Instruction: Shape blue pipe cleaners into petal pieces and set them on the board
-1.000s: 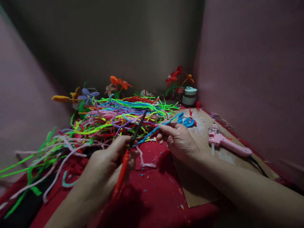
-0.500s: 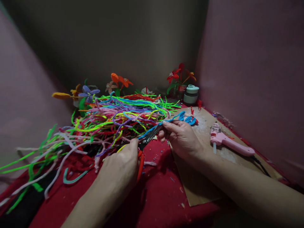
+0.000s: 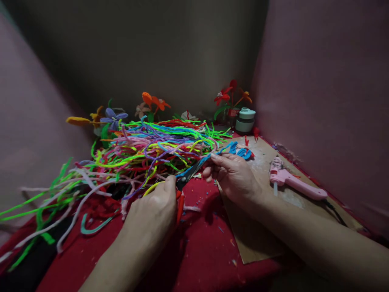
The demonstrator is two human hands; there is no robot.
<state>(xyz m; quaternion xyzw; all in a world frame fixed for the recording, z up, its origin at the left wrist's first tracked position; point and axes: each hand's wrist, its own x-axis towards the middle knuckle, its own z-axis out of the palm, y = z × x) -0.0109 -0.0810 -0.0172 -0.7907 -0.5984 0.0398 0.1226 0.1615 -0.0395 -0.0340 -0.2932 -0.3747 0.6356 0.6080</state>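
Observation:
My left hand (image 3: 158, 207) is closed round the red-orange handles of a pair of scissors (image 3: 185, 177), whose dark blades point up and to the right. My right hand (image 3: 234, 176) pinches a blue fuzzy stem (image 3: 224, 149) between thumb and fingertips. The stem runs down-left along the blades, and its far end is hidden near my left hand. Blue loops (image 3: 243, 153) lie just beyond my right hand. Behind both hands spreads a big heap of colourful fuzzy stems (image 3: 158, 142).
A pink glue gun (image 3: 298, 185) lies on a brown board (image 3: 252, 239) at the right. A lidded pale green jar (image 3: 244, 121) stands at the back beside red fuzzy flowers (image 3: 222, 96). Orange flowers (image 3: 160, 104) and a purple one (image 3: 113, 119) rise behind the heap. Scraps dot the red cloth (image 3: 206, 251).
The scissors have shifted slightly, with their pivot a little lower and further left. My left hand has moved slightly left; my right hand keeps its pinch on the blue stem.

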